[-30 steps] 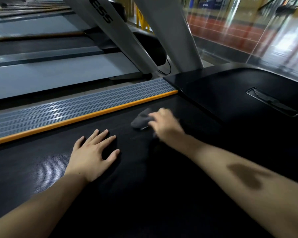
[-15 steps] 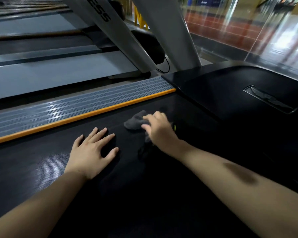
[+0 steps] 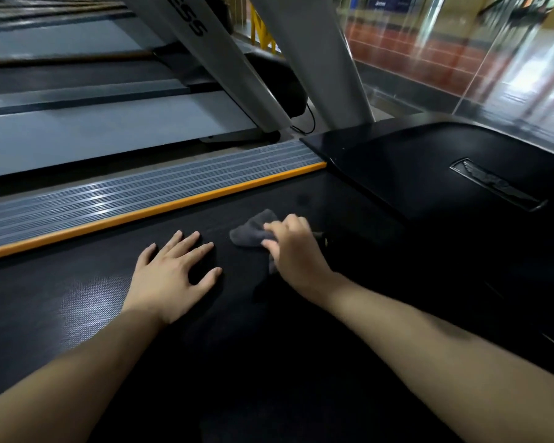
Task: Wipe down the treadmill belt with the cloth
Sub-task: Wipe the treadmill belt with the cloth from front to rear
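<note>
We see the grey cloth [image 3: 253, 230] bunched on the black treadmill belt [image 3: 77, 295], near its far end, grasped by our right hand [image 3: 293, 247]. Just left, our left hand [image 3: 173, 273] lies flat, fingers released, beside the orange-edged side rail [image 3: 109, 199].

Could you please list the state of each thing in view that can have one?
cloth: crumpled, lying on the belt, partly under the right hand
right hand: fingers curled, gripping the cloth
left hand: flat, fingers spread, resting on the belt
treadmill belt: bearing both hands
</note>
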{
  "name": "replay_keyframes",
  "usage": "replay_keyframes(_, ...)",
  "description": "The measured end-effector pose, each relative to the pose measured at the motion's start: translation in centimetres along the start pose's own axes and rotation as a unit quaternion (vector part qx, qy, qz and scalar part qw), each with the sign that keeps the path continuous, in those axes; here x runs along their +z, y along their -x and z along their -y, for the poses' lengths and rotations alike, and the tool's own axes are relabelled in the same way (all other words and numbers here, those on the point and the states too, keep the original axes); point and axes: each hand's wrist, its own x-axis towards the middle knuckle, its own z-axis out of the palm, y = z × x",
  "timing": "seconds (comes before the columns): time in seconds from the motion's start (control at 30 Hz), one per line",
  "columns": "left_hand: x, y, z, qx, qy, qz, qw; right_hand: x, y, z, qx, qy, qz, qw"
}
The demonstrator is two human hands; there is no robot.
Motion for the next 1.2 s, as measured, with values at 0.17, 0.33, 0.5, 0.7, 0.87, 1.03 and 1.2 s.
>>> replay_keyframes(0.17,-0.1,0.1,0.1,0.007,-0.009,0.002,1.000,-2.1,-3.5,-9.4,0.086,0.101,-0.035,0.991)
replay_keyframes(0.33,-0.3,0.1,-0.2,0.059,-0.046,-0.022,0.997,-2.7,-4.0,-9.1,0.261,0.135,-0.050,0.954)
replay_keyframes(0.5,-0.9,1.3,-2.6,0.052,-0.053,-0.008,0.997,0.7,0.6,0.2,0.042,0.006,-0.011,0.999)
replay_keyframes(0.7,0.0,5.0,-8.3,-0.001,0.013,0.003,1.000,-4.8,-2.7,-11.5,0.132,0.149,-0.015,0.980)
replay_keyframes(0.87,1.3,5.4,-8.7,-0.007,-0.003,-0.011,1.000,-5.1,-1.9,-12.9,0.232,0.195,-0.048,0.952)
replay_keyframes(1.03,1.3,5.3,-8.8,-0.006,-0.012,-0.011,1.000,-1.5,0.6,-4.4,0.067,0.065,-0.019,0.995)
replay_keyframes(1.2,1.3,5.4,-8.7,-0.008,-0.015,-0.016,1.000,-3.0,0.1,-7.7,-0.019,0.048,-0.027,0.998)
